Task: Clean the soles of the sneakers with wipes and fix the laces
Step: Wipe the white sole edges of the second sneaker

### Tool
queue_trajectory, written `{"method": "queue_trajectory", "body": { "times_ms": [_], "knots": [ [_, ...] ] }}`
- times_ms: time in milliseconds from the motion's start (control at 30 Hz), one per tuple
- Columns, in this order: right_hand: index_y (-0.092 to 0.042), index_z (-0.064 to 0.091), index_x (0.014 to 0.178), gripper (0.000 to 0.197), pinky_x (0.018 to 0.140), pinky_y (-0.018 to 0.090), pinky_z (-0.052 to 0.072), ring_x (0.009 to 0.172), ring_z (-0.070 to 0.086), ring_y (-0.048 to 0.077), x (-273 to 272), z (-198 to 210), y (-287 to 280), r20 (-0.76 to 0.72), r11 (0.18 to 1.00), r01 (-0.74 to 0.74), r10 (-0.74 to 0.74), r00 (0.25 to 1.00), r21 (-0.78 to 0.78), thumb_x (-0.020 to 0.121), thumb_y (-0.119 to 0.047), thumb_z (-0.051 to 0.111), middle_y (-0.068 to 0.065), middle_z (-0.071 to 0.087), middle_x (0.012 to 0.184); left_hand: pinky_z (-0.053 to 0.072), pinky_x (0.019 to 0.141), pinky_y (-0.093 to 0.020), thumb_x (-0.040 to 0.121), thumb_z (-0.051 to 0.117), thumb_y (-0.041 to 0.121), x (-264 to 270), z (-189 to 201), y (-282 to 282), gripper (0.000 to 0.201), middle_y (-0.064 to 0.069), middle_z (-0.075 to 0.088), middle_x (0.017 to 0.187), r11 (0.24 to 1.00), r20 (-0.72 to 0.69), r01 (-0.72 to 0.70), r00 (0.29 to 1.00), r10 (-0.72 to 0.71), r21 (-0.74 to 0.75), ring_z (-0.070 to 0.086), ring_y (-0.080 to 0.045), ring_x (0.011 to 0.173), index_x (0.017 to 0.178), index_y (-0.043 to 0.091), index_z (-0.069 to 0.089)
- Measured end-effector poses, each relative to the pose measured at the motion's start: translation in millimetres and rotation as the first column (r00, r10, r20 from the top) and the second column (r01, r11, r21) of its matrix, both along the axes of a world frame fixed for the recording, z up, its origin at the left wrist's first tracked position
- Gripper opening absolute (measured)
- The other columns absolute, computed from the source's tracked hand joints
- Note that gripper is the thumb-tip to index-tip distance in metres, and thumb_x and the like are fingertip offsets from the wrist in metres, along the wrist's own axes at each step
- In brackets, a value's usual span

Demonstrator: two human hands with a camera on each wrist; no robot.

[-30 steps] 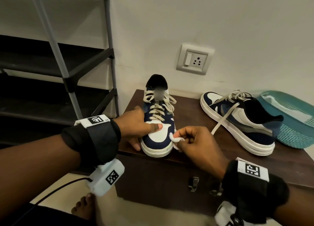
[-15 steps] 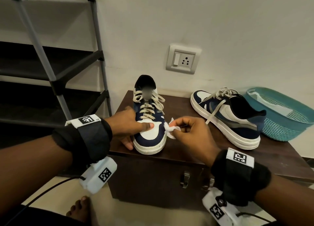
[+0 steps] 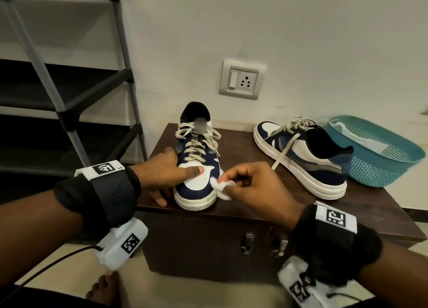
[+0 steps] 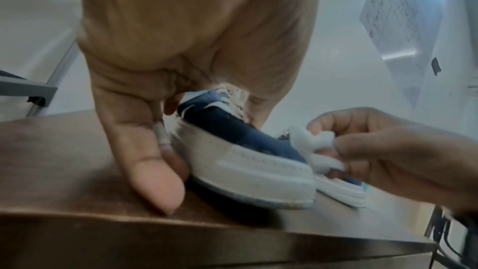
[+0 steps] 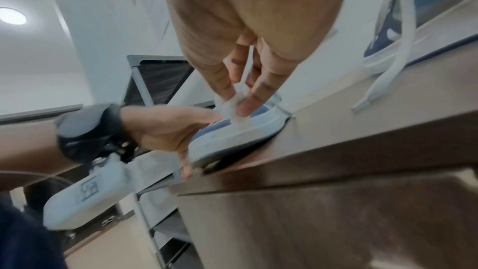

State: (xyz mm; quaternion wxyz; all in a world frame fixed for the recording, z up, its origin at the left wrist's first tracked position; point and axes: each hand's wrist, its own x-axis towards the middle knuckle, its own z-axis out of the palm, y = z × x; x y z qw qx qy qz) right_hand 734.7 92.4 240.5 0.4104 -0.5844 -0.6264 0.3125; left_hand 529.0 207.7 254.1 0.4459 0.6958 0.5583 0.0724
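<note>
Sneaker (image 3: 196, 168) near the front edge of the tabletop (image 3: 266, 205), toe toward the person: the right hand (image 3: 257, 191) pinches a crumpled white wipe (image 3: 221, 186) between thumb and fingers (image 5: 248, 103) against the right side of its toe. The left hand (image 3: 162, 171) grips that toe, thumb across the white cap, fingers curled down its left side to the wood. A second sneaker (image 3: 303, 157) lies well apart to the right, one lace (image 3: 286, 150) trailing loose, just beside a teal basket (image 3: 379, 164).
</note>
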Motion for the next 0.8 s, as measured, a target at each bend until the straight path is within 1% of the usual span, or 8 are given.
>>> {"method": "queue_trajectory", "body": {
  "times_ms": [100,167,233,333,467,567,667,800],
  "knots": [
    [-0.021,0.078,0.083,0.004,0.079,0.050,0.061,0.075,0.072,0.024,21.6,1.1,26.4,-0.018,0.988,0.140,-0.139,0.990,0.072,0.082,-0.018,0.077,-0.002,0.076,0.080,0.060,0.048,-0.048,0.049,0.081,0.084,0.5,0.9,-10.7,0.112,0.004,0.056,0.133,0.998,0.031,0.014,0.999,-0.016,0.067,0.067,-0.027,0.104,0.140,0.030,0.042],
    [-0.020,0.078,0.084,0.005,0.078,0.040,0.061,0.073,0.070,0.008,25.4,-1.3,41.0,0.003,0.978,0.189,-0.190,0.982,0.091,0.083,-0.015,0.077,-0.006,0.075,0.078,0.059,0.045,-0.048,0.035,0.085,0.084,2.8,-1.8,-15.0,0.123,0.009,0.052,0.136,0.992,0.033,0.019,0.999,-0.024,0.123,0.060,-0.024,0.113,0.140,0.037,0.042],
    [-0.020,0.078,0.086,0.002,0.075,0.033,0.060,0.071,0.067,0.002,20.0,-2.4,51.7,0.048,0.976,0.191,-0.197,0.979,0.106,0.084,-0.019,0.077,-0.008,0.075,0.078,0.059,0.044,-0.046,0.029,0.088,0.082,6.0,-1.5,-17.4,0.129,0.009,0.048,0.138,0.989,0.005,0.036,0.999,-0.037,0.145,0.057,-0.024,0.117,0.141,0.039,0.040],
    [-0.023,0.078,0.090,0.006,0.076,0.026,0.058,0.078,0.068,0.001,4.1,0.0,60.4,0.109,0.978,0.149,-0.166,0.980,0.147,0.086,-0.020,0.074,-0.010,0.074,0.086,0.059,0.045,-0.043,0.030,0.089,0.080,10.3,3.6,-17.9,0.133,0.001,0.046,0.137,0.990,-0.069,0.045,0.997,-0.036,0.131,0.069,-0.025,0.095,0.144,0.035,0.036],
    [-0.025,0.079,0.092,0.018,0.083,0.020,0.053,0.090,0.065,0.003,-7.6,6.8,64.3,0.319,0.971,-0.002,-0.076,0.945,0.239,0.085,-0.011,0.070,-0.013,0.070,0.097,0.061,0.049,-0.040,0.041,0.091,0.072,12.8,7.9,-16.9,0.132,-0.004,0.040,0.136,0.993,-0.149,0.044,0.988,-0.028,0.108,0.075,-0.024,0.070,0.148,0.027,0.028],
    [-0.025,0.080,0.088,0.017,0.081,0.019,0.054,0.085,0.066,0.001,-1.3,12.3,70.6,0.368,0.980,-0.018,-0.057,0.928,0.197,0.084,-0.011,0.072,-0.015,0.072,0.092,0.061,0.050,-0.040,0.041,0.092,0.070,12.1,8.1,-15.7,0.133,-0.004,0.037,0.140,0.993,-0.155,0.054,0.987,-0.038,0.104,0.075,-0.025,0.070,0.150,0.030,0.027],
    [-0.018,0.081,0.086,0.014,0.075,0.020,0.057,0.079,0.070,0.000,5.5,16.5,79.5,0.249,0.988,0.073,-0.105,0.963,0.137,0.085,-0.007,0.073,-0.011,0.076,0.086,0.061,0.050,-0.041,0.040,0.092,0.070,11.8,8.2,-14.3,0.132,-0.005,0.037,0.142,0.993,-0.138,0.053,0.990,-0.039,0.101,0.075,-0.025,0.070,0.150,0.033,0.027],
    [-0.024,0.080,0.089,0.019,0.081,0.019,0.056,0.086,0.069,0.000,-4.9,13.9,75.4,0.272,0.990,0.031,-0.068,0.960,0.137,0.087,-0.007,0.071,-0.011,0.076,0.092,0.061,0.049,-0.040,0.043,0.092,0.068,11.8,8.8,-14.0,0.129,-0.007,0.040,0.137,0.994,-0.149,0.052,0.988,-0.037,0.101,0.075,-0.025,0.064,0.148,0.030,0.028]
  ]
}}
